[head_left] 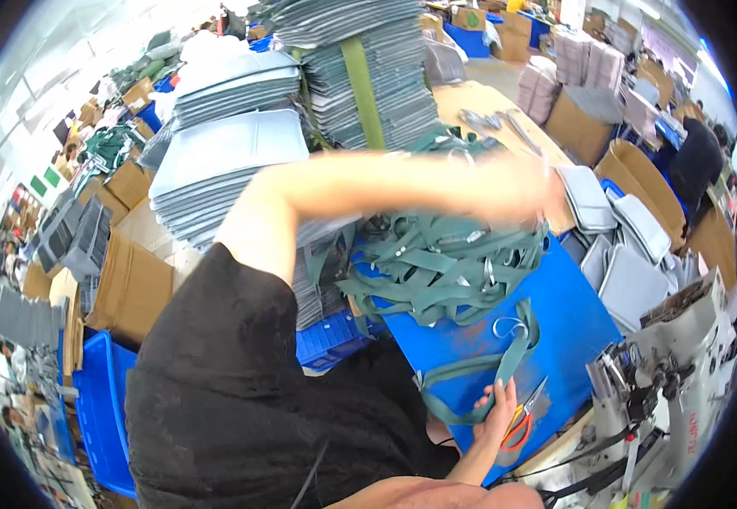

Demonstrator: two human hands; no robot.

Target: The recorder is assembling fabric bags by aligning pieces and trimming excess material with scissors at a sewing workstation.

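Pinched closed in the right grip point(497, 414): a dark green, flat fabric strap point(514, 356), looped ahead of it on the smooth blue worktop point(568, 297). Best kept flat, untwisted and apart from the tangled green strap pile point(436, 265) beyond the grip. Mind the orange-handled metal scissors point(517, 431), just beside the same grip. Hard to make out: the left grip point(523, 188), blurred, well beyond the right, near the pile's far edge; cannot tell whether open, closed or holding anything. Hidden: some strap under the right fingers.

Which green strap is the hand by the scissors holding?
The separate green strap beside the orange-handled scissors; the other straps lie in a tangled heap.
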